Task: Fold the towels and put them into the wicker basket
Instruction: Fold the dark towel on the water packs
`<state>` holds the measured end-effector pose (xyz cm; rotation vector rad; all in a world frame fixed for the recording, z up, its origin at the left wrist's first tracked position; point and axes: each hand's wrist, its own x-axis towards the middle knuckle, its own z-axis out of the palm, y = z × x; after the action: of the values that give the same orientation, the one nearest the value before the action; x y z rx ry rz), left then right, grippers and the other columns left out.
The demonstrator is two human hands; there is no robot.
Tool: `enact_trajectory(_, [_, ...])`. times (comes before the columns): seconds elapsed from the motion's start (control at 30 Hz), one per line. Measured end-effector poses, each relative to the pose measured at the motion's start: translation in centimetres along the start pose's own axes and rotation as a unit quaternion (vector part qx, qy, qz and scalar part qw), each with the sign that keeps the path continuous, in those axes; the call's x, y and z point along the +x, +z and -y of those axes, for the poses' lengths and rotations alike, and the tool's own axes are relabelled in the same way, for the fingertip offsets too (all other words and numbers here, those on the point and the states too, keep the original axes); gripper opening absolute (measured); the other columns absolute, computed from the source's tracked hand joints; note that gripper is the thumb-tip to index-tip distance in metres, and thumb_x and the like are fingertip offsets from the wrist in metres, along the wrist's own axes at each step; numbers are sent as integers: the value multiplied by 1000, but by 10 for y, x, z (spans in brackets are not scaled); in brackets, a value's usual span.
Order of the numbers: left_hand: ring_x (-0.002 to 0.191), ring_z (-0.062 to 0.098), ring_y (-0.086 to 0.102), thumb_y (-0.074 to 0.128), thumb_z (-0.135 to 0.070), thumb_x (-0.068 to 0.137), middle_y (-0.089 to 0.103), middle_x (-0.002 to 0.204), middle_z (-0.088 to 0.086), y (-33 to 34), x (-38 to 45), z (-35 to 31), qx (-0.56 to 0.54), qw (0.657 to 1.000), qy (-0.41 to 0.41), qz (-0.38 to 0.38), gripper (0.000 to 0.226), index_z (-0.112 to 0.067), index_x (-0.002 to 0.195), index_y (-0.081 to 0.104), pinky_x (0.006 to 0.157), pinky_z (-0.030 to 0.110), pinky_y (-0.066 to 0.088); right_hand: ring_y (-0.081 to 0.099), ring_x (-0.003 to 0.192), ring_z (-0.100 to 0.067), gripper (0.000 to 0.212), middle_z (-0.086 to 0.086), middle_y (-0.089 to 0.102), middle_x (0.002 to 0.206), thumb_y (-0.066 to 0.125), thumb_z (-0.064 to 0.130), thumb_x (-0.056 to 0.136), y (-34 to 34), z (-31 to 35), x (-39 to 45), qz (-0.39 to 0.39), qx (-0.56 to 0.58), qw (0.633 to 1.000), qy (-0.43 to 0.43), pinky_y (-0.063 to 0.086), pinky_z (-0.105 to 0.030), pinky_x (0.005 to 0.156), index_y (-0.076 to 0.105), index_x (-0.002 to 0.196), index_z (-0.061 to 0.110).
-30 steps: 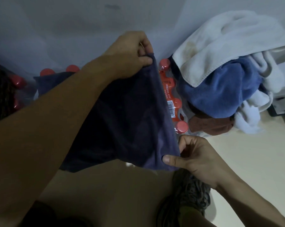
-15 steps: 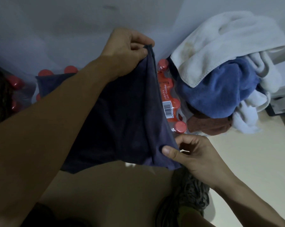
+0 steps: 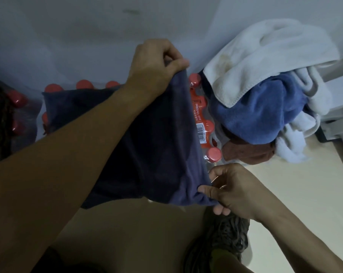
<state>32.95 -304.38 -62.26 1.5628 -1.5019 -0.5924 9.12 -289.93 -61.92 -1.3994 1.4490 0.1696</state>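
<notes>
Dark towel (image 3: pixel 150 146): centre of frame, hanging stretched, its right edge now drawn straighter than a second ago.
Left hand (image 3: pixel 154 62): pinches the top corner.
Right hand (image 3: pixel 231 190): regripped, pinches the bottom corner.
Meaning: edge aligned, fold likely next.
Towel pile (image 3: pixel 265 91): upper right, unfolded.

At frame centre the dark purple towel (image 3: pixel 156 150) is looking like soft matt cloth; upper right, the white towel (image 3: pixel 265 56) is showing rough terry; red bottle caps (image 3: pixel 214 153) are gleaming as glossy plastic
</notes>
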Motion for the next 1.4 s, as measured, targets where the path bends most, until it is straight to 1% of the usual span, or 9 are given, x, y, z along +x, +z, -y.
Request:
enact_trajectory(0.27, [68, -4, 58, 67, -18, 87, 69, 85, -5, 19, 7, -7, 37, 991, 31, 123, 16, -14, 100, 75, 73, 7, 44, 59, 51, -8, 47, 0, 71, 62, 64, 53, 86, -25, 18, -11, 22, -261, 964, 37, 51, -30, 61, 69, 68, 10])
enact_trajectory(0.37, [83, 10, 62, 66, -13, 86, 69, 99, 5, 1, 3, -7, -10, 994, 16, 112, 29, -12, 115, 67, 83, 17, 50, 62, 56, -12, 42, -1, 67, 62, 64, 55, 85, -44, 53, -14, -20, -281, 956, -84, 54, -36, 64, 64, 70, 15])
enact_trajectory(0.53, [89, 15, 61, 70, -24, 83, 66, 99, -3, -66, -14, 17, 164, 982, -10, 96, 23, -22, 105, 69, 84, 22, 46, 54, 76, -13, 6, 10, 59, 77, 60, 23, 90, -43, 128, 31, -232, -248, 892, -299, 35, -27, 66, 63, 88, 19])
enact_trajectory(0.7, [80, 23, 58, 80, -36, 74, 65, 90, 5, -135, -28, 41, 340, 916, -98, 191, 30, -19, 93, 64, 76, 32, 45, 56, 109, -30, 33, -12, 61, 119, 57, 9, 86, -44, 155, 101, -265, -303, 876, -266, 42, -32, 86, 64, 118, 13])
enact_trajectory(0.87, [82, 26, 53, 79, -43, 73, 53, 87, 3, -154, -39, 53, 385, 877, -126, 257, 42, -13, 95, 59, 73, 35, 41, 63, 93, -18, 23, 6, 62, 88, 67, 12, 81, -44, 152, 120, -225, -235, 919, -223, 38, -17, 72, 67, 104, 18])
enact_trajectory(0.97, [71, 22, 53, 77, -40, 77, 51, 74, -3, -162, -39, 54, 395, 863, -148, 279, 34, -12, 93, 66, 71, 33, 40, 65, 97, -27, 22, -6, 70, 96, 73, 28, 83, -52, 152, 125, -212, -271, 922, -180, 42, -23, 76, 69, 98, 13])
enact_trajectory(1.2, [75, 15, 56, 75, -25, 81, 69, 86, 6, -174, -71, 44, 322, 935, -136, 57, 19, -12, 95, 75, 75, 26, 40, 52, 112, -35, 40, -16, 63, 106, 61, 48, 92, -49, 144, 107, -214, -387, 880, -172, 38, -37, 92, 68, 101, 9])
enact_trajectory(1.3, [63, -8, 57, 75, -26, 81, 62, 77, -12, -177, -92, 36, 259, 958, -107, -50, 15, -18, 93, 76, 70, 4, 40, 57, 75, -16, 28, 6, 57, 73, 79, 33, 80, -55, 137, 88, -252, -287, 897, -224, 36, -26, 63, 55, 71, 21])
enact_trajectory(1.4, [70, -25, 54, 68, -25, 88, 60, 82, -22, -175, -108, 36, 167, 976, -110, -80, 9, -26, 97, 70, 69, -8, 36, 58, 60, 3, 23, 11, 64, 69, 84, 31, 73, -67, 131, 61, -209, -171, 924, -269, 41, -9, 53, 63, 74, 24])
